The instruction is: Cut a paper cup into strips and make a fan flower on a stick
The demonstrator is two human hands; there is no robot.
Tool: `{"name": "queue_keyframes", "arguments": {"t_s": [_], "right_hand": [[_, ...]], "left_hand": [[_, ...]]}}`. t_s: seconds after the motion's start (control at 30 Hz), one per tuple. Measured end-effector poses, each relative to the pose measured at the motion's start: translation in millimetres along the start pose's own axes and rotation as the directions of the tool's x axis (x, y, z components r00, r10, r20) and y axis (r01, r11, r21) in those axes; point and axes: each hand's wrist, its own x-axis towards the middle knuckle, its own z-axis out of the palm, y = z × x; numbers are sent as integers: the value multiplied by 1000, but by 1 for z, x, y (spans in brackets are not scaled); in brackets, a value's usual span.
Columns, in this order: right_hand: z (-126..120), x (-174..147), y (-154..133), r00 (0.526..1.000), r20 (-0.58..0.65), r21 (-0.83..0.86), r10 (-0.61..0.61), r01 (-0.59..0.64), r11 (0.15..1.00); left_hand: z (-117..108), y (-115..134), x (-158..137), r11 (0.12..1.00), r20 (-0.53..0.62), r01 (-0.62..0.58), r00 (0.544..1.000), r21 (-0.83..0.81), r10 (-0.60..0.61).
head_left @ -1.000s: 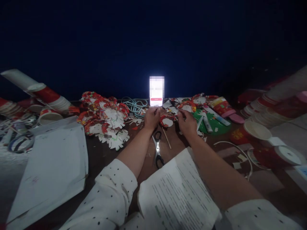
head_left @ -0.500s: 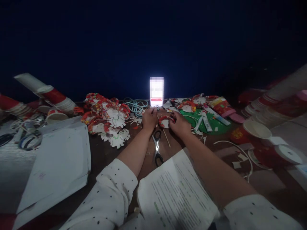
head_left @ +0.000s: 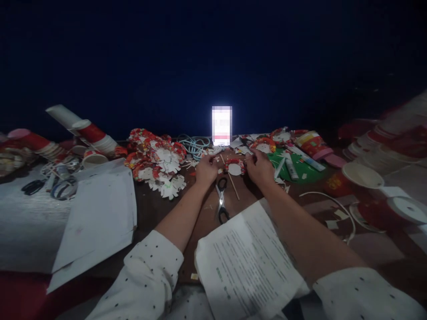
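Observation:
A small cut-out (head_left: pixel 236 167) with a red patterned rim and a white round middle lies on the brown table between my hands. Just left of it is my left hand (head_left: pixel 206 171), its fingers curled in; whatever they hold is too small to make out. My right hand (head_left: pixel 260 168) rests on the other side, thumb and fingers a little apart, not holding the cut-out. A thin wooden stick (head_left: pixel 234 186) lies below the cut-out. Black-handled scissors (head_left: pixel 221 202) lie nearer to me, blades partly spread.
A heap of red and white paper cut-outs (head_left: pixel 160 155) sits left, beside light blue cord (head_left: pixel 193 144). A lit phone (head_left: pixel 222 126) stands behind. White sheets (head_left: pixel 96 218), stacked paper cups (head_left: pixel 96 138), glue tubes (head_left: pixel 291 168) on green material, and a printed sheet (head_left: pixel 247 262) surround my arms.
My right hand has let go of the red-rimmed cut-out and moved off to its right. My left hand has drawn slightly away from it. The view has shifted a little left.

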Motion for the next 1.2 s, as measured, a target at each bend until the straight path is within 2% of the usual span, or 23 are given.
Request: {"name": "queue_keyframes", "arguments": {"t_s": [0.17, 0.33, 0.5, 1.2], "right_hand": [[10, 6, 12, 999, -33, 167, -8, 13, 986], [20, 4, 13, 978, 73, 259, -195, 170, 951], [28, 3, 5, 934, 162, 240, -317, 275, 931], [24, 5, 1, 941, 225, 179, -255, 217, 960]], "left_hand": [[13, 7, -8, 996, 57, -92, 994, 20, 91], [20, 18, -15, 962, 89, -213, 976, 169, 200], [24, 17, -15, 941, 130, -250, 966, 229, 225], [27, 12, -16, 959, 122, -237, 968, 152, 220]]}}
